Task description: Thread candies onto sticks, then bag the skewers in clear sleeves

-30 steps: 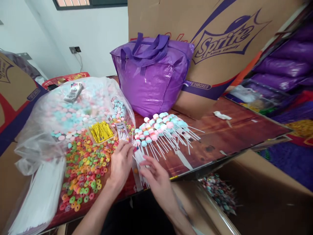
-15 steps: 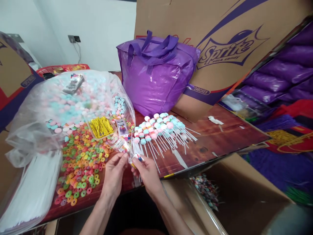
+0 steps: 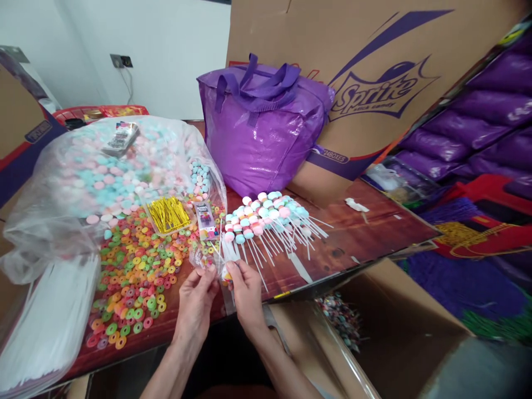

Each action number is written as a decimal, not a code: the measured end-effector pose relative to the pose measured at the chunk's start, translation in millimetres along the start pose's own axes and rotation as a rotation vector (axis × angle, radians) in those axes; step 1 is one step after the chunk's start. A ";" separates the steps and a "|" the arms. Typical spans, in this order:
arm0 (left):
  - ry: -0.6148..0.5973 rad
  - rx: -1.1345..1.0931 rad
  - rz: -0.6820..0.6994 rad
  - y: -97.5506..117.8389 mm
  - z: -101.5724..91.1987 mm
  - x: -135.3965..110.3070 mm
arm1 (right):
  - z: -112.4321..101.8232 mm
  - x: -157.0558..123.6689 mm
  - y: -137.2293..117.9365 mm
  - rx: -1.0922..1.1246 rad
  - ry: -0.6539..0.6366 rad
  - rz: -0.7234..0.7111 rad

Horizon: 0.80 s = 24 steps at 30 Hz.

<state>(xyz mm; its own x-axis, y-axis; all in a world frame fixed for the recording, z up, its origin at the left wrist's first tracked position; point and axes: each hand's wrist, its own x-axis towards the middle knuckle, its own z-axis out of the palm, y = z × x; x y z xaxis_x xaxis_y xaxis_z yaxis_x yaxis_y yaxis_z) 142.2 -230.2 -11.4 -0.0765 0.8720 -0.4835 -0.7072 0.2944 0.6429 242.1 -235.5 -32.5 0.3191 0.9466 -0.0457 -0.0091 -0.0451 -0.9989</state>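
My left hand (image 3: 195,302) and my right hand (image 3: 246,292) meet at the table's near edge, both pinched on a small clear packet (image 3: 216,257) with candy inside. Just beyond lies a fan of marshmallow sticks (image 3: 266,219) with pink, blue and white heads. Left of my hands spreads a heap of coloured ring candies (image 3: 133,271). A bundle of gold twist ties (image 3: 168,214) lies on that heap, next to a small printed packet (image 3: 205,220).
A big clear bag of pastel candies (image 3: 103,172) fills the table's left. A purple zip bag (image 3: 261,127) stands behind, against a Sprite carton (image 3: 374,72). White sleeves (image 3: 50,327) lie at the near left. An open box (image 3: 366,327) with wrapped sweets sits below right.
My hands came together and lifted the small clear packet off the table near the sticks. The view drifted slightly left and up.
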 end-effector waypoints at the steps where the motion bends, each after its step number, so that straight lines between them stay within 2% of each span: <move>1: -0.010 -0.002 0.002 0.2 -0.5 -0.8 | -1.9 0.6 -0.6 -0.020 -0.021 -0.009; 4: -0.016 0.030 -0.005 5.3 -2.5 -0.9 | -10.2 2.8 -4.0 -0.064 -0.138 -0.017; 7: 0.065 0.053 0.028 11.0 -2.5 2.4 | -17.3 5.1 -7.6 -0.091 -0.210 -0.034; 9: 0.105 0.041 0.067 11.4 -0.1 3.6 | -18.4 6.4 -9.4 -0.075 -0.195 -0.035; 14: 0.081 0.048 0.170 4.7 6.0 -0.3 | -14.8 8.3 -11.7 0.026 -0.137 0.054; 17: 0.084 0.064 0.157 4.5 3.3 -1.6 | -16.8 9.1 -12.2 -0.014 -0.128 0.022; 20: 0.101 0.039 0.155 7.0 0.7 -0.4 | -21.7 10.1 -13.5 -0.080 -0.174 -0.012; 22: 0.137 0.004 0.148 7.8 2.4 0.6 | -24.0 11.3 -15.7 -0.114 -0.214 -0.017; 24: 0.164 -0.025 0.127 7.0 6.7 1.3 | -25.6 14.0 -19.0 -0.142 -0.198 -0.034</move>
<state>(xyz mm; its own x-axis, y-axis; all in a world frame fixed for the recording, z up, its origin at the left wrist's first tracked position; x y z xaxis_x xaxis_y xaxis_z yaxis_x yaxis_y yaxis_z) 141.8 -224.4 -3.5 -0.2782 0.8256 -0.4909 -0.7015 0.1744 0.6910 271.0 -229.6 -14.0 0.1251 0.9918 -0.0258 0.1364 -0.0430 -0.9897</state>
